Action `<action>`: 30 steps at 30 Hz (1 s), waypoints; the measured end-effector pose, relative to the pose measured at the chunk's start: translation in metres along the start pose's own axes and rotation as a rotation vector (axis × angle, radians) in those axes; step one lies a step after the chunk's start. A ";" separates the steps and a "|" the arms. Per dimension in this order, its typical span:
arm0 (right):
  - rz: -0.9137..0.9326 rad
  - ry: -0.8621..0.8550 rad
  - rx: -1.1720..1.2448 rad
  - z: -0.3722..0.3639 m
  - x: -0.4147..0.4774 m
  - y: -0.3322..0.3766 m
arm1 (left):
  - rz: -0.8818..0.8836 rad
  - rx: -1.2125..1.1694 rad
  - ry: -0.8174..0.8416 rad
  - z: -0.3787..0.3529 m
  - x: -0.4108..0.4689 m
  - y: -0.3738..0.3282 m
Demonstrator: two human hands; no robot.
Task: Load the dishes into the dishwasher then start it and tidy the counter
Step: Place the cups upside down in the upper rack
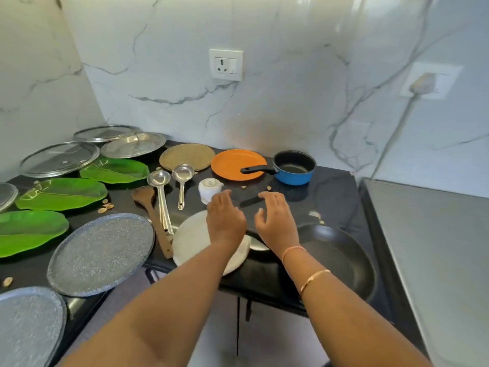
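My left hand [225, 218] hovers over the far edge of a white plate [193, 239] near the counter's front, fingers relaxed and holding nothing. My right hand [275, 221] is beside it over the dark counter [330, 186], fingers spread and loosely curved, empty. A white cup [209, 189] lies on its side just beyond my left hand. Behind are an orange plate [235, 162] and a blue saucepan [295, 166] with a black handle. A black frying pan [341, 258] sits to the right of my right wrist.
Two steel ladles [161, 197] [182, 181] and a wooden spatula [150, 215] lie left of the white plate. Green leaf-shaped plates [62, 193], grey speckled plates [102, 254], steel plates [133, 144] and a gold plate [186, 156] fill the left counter. Crumbs are scattered about. A steel surface [436, 247] lies at right.
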State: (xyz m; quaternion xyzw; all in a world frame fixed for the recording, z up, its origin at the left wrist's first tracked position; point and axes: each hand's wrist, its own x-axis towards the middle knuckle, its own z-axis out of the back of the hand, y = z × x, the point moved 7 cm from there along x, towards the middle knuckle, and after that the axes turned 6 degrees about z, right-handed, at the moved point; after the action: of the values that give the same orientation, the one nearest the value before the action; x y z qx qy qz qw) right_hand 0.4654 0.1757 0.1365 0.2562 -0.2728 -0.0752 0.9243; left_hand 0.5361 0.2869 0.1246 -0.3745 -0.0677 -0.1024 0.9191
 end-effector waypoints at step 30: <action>-0.252 -0.015 0.053 -0.017 0.081 -0.055 | -0.206 -0.321 0.273 -0.059 0.071 -0.030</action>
State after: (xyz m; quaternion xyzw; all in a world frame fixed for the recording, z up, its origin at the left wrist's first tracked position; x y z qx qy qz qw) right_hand 0.5429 0.1134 0.1333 0.3123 -0.2473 -0.1854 0.8983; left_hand 0.6001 0.2146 0.1174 -0.4894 0.0366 -0.2548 0.8332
